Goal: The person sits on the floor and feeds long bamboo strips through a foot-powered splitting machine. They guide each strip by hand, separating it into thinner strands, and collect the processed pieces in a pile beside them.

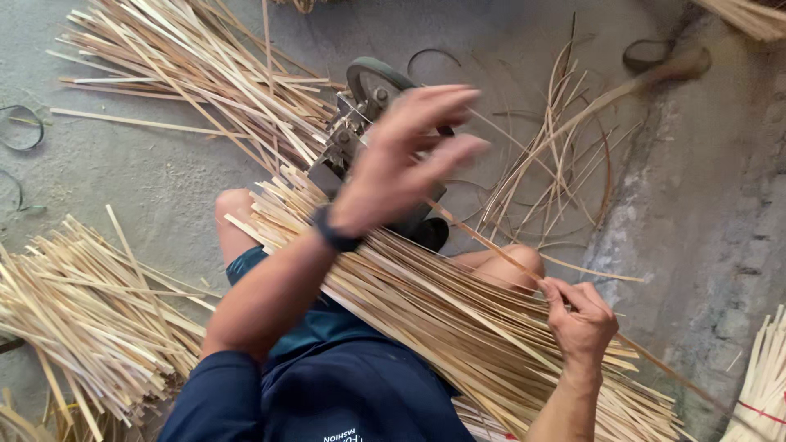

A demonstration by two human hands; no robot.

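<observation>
Your right hand (583, 321), at the lower right of the frame, has its fingers closed in a pinch on a single thin bamboo strip (483, 239), which runs up and left toward the small metal machine (372, 123) at the upper middle. Your left hand (405, 155) is raised in front of that machine with its fingers spread and empty; it is blurred, so exactly what it is nearest to is hard to tell.

The strip looks very light, long and springy: it should bend easily along its length but could kink or snap if folded sharply. Its edges are probably keen and splintery, so a pinch on the flat faces near one end, as you have now, seems the safest hold. Gripped far from the end, the free length would likely whip and droop.

Across your lap lies a thick bundle of strips (458, 327), pale straw-coloured, flat and straight, fanning from the centre to the lower right. Taken together they will be stiffer and heavier, and the smooth faces may slide on one another.

Loose heaps of the same slats (90, 319) lie at the lower left and the upper left on the rough grey concrete floor (123, 180). Finer, curling shavings (557, 164) sprawl at the upper right, soft and tangled.
</observation>
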